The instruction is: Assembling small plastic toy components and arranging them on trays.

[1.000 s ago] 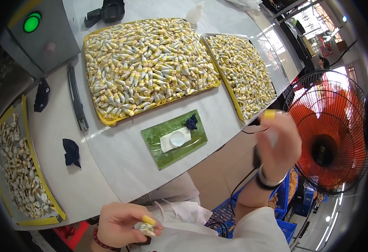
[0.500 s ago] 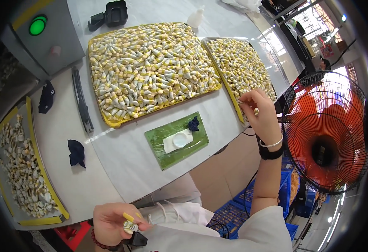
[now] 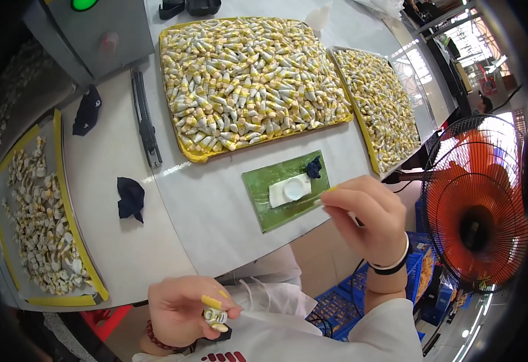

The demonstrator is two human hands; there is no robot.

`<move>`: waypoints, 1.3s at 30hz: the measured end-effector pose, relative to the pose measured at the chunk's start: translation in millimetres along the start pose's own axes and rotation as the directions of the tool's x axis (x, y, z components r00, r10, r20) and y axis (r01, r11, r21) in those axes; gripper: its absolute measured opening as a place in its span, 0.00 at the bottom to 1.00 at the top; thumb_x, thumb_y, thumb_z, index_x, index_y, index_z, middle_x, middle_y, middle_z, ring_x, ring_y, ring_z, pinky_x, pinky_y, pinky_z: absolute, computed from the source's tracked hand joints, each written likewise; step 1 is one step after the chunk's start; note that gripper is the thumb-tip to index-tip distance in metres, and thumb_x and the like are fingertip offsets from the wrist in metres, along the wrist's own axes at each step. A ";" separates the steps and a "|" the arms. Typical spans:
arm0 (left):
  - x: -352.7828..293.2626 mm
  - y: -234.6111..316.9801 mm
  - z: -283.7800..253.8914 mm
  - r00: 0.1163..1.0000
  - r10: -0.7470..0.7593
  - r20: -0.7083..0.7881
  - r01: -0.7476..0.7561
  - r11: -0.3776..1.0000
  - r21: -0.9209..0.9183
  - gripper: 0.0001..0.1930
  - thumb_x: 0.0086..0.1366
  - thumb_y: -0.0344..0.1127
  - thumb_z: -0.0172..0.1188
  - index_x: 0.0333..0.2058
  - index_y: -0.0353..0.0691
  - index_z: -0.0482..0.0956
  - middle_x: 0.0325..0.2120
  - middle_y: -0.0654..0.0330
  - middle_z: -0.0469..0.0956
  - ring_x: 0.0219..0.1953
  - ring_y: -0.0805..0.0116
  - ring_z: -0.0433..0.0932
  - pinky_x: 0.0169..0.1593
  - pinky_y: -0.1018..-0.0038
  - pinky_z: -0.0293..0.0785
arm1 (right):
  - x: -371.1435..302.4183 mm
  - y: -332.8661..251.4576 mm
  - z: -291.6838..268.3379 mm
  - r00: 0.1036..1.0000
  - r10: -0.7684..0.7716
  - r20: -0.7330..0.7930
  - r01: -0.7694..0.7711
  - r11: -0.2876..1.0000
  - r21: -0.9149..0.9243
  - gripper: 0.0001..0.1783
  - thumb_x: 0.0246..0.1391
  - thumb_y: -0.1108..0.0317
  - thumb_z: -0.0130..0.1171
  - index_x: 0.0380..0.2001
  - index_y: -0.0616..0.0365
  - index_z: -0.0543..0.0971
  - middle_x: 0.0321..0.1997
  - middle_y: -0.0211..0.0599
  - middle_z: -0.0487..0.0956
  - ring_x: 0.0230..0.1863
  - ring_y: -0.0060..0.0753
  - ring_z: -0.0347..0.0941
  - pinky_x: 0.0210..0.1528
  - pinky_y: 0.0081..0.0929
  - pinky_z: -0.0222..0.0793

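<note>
My left hand (image 3: 182, 306) is low in front of my body, closed around a few small whitish pieces (image 3: 215, 318) with pale yellow ends. Yellow wrapping shows on its fingertips. My right hand (image 3: 369, 220) hovers just right of a green board (image 3: 258, 211), thumb and fingertips pinched together. A bit of yellow shows at that pinch; whether it is a held piece or wrapping I cannot tell. On the board lie a white pad with a round pale dish (image 3: 293, 189) and a crumpled dark cloth (image 3: 314, 168).
Trays of small white-and-yellow cone-shaped pieces stand at the centre (image 3: 252, 84) and right (image 3: 381, 102); another tray (image 3: 89, 265) at left holds loose pieces. A box cutter (image 3: 145, 117), dark cloths (image 3: 130, 199), a grey machine (image 3: 101, 36), fan (image 3: 472, 211) and blue crates (image 3: 336, 304) surround me.
My right hand has left the right tray and come nearer, beside the green board. My left hand has shifted slightly right, still holding the pieces. The view has turned a little.
</note>
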State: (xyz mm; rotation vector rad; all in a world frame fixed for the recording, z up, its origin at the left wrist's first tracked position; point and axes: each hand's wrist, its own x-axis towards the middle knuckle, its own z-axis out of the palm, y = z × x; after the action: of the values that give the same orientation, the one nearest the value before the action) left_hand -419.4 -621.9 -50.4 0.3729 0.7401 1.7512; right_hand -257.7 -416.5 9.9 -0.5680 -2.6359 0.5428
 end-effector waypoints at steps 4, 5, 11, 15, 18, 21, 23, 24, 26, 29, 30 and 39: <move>-1.6 2.1 2.4 1.000 -0.004 -0.025 0.003 1.000 -0.013 0.19 0.46 0.35 0.70 0.32 0.25 0.75 0.26 0.49 0.77 0.30 0.64 0.77 0.35 0.73 0.75 | 6.5 4.3 13.8 0.992 -0.112 0.056 0.114 0.993 -0.029 0.13 0.34 0.80 0.57 0.29 0.63 0.74 0.27 0.38 0.74 0.27 0.38 0.71 0.28 0.28 0.68; -2.1 2.9 2.1 0.999 -0.016 -0.045 0.015 1.000 -0.020 0.20 0.46 0.35 0.70 0.32 0.24 0.75 0.26 0.49 0.77 0.30 0.64 0.78 0.35 0.73 0.75 | 7.3 5.0 14.4 0.989 -0.126 0.079 0.131 0.989 -0.069 0.14 0.32 0.80 0.56 0.30 0.63 0.74 0.28 0.39 0.73 0.28 0.38 0.70 0.29 0.29 0.68; -3.4 -1.6 -7.8 0.998 0.067 -0.012 -0.068 0.995 -0.076 0.19 0.46 0.34 0.70 0.31 0.25 0.75 0.27 0.49 0.77 0.31 0.65 0.78 0.36 0.73 0.75 | 8.5 1.9 14.8 0.981 -0.123 0.149 0.147 0.976 -0.163 0.16 0.29 0.81 0.53 0.30 0.64 0.73 0.30 0.40 0.72 0.28 0.39 0.69 0.31 0.30 0.68; -1.9 -2.6 -5.8 0.995 0.087 -0.049 -0.092 0.989 -0.115 0.17 0.46 0.33 0.69 0.31 0.26 0.76 0.27 0.49 0.77 0.31 0.65 0.78 0.36 0.74 0.75 | 9.4 -2.5 19.2 0.984 -0.125 0.130 0.144 0.979 -0.146 0.16 0.29 0.81 0.52 0.30 0.64 0.73 0.29 0.40 0.72 0.28 0.39 0.68 0.31 0.29 0.68; -1.8 -1.3 -6.2 0.997 0.060 -0.043 -0.062 0.996 -0.059 0.18 0.47 0.35 0.69 0.32 0.27 0.76 0.29 0.49 0.77 0.32 0.65 0.78 0.37 0.73 0.75 | 11.5 -5.7 23.4 0.991 -0.089 0.101 0.103 0.984 -0.142 0.14 0.31 0.82 0.54 0.28 0.63 0.74 0.27 0.38 0.73 0.27 0.39 0.69 0.29 0.28 0.68; -2.2 -4.5 -4.9 0.996 0.082 -0.038 -0.085 0.993 -0.079 0.20 0.48 0.35 0.68 0.36 0.26 0.74 0.31 0.50 0.77 0.34 0.65 0.78 0.37 0.74 0.75 | 6.6 -10.1 22.9 0.998 -0.052 -0.020 0.050 0.993 -0.111 0.12 0.33 0.83 0.58 0.27 0.61 0.75 0.25 0.37 0.74 0.24 0.37 0.70 0.25 0.26 0.67; -2.8 -5.2 -4.4 1.000 0.004 -0.006 -0.004 0.988 -0.156 0.22 0.50 0.34 0.67 0.39 0.25 0.72 0.32 0.50 0.76 0.36 0.66 0.77 0.37 0.76 0.75 | -0.1 -23.4 21.1 0.993 -0.010 -0.120 0.005 0.999 -0.040 0.12 0.33 0.83 0.59 0.27 0.61 0.76 0.24 0.37 0.75 0.22 0.36 0.71 0.23 0.25 0.67; -2.3 -6.8 -3.7 1.000 -0.001 -0.011 0.000 0.989 -0.148 0.22 0.50 0.34 0.67 0.39 0.25 0.72 0.32 0.50 0.76 0.36 0.66 0.77 0.37 0.76 0.75 | -3.8 -29.4 20.1 0.976 0.038 -0.214 -0.033 0.999 0.025 0.12 0.33 0.83 0.61 0.26 0.60 0.76 0.24 0.37 0.76 0.21 0.34 0.71 0.22 0.24 0.67; -1.6 -8.6 -2.2 0.998 -0.029 0.050 0.039 0.975 -0.219 0.21 0.51 0.32 0.65 0.41 0.26 0.71 0.33 0.50 0.76 0.36 0.68 0.77 0.36 0.79 0.74 | -8.5 -36.9 23.3 0.965 -0.019 -0.262 0.048 0.994 0.102 0.12 0.33 0.82 0.62 0.26 0.60 0.77 0.24 0.38 0.76 0.20 0.32 0.71 0.21 0.22 0.66; 2.1 -11.3 -1.1 0.995 -0.041 0.087 0.061 0.967 -0.247 0.20 0.52 0.31 0.65 0.41 0.26 0.72 0.34 0.49 0.76 0.37 0.69 0.76 0.36 0.80 0.74 | -9.0 -51.0 24.9 0.970 -0.116 -0.215 0.196 0.894 0.403 0.12 0.35 0.78 0.64 0.28 0.60 0.77 0.26 0.36 0.76 0.22 0.31 0.71 0.24 0.23 0.66; 3.0 -12.4 -1.3 0.993 -0.038 0.109 0.065 0.964 -0.257 0.20 0.51 0.31 0.65 0.41 0.26 0.72 0.34 0.49 0.76 0.37 0.69 0.76 0.36 0.80 0.74 | -4.3 -58.1 26.9 0.962 -0.170 -0.212 0.248 0.871 0.424 0.11 0.35 0.78 0.64 0.27 0.60 0.77 0.25 0.37 0.76 0.22 0.30 0.71 0.23 0.21 0.67; 1.0 -15.5 1.3 0.996 -0.009 0.084 0.029 0.971 -0.237 0.19 0.51 0.31 0.65 0.40 0.27 0.73 0.36 0.49 0.76 0.38 0.68 0.76 0.38 0.79 0.73 | -2.6 -71.0 36.8 0.953 -0.250 -0.173 0.297 0.888 0.351 0.10 0.36 0.76 0.63 0.27 0.61 0.77 0.24 0.37 0.77 0.20 0.28 0.71 0.19 0.17 0.67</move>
State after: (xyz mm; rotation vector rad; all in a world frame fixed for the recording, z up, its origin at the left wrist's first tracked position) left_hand -407.4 -618.1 -59.6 0.2716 0.4665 1.7723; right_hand -293.6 -488.1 9.3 -0.1026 -2.3515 0.8613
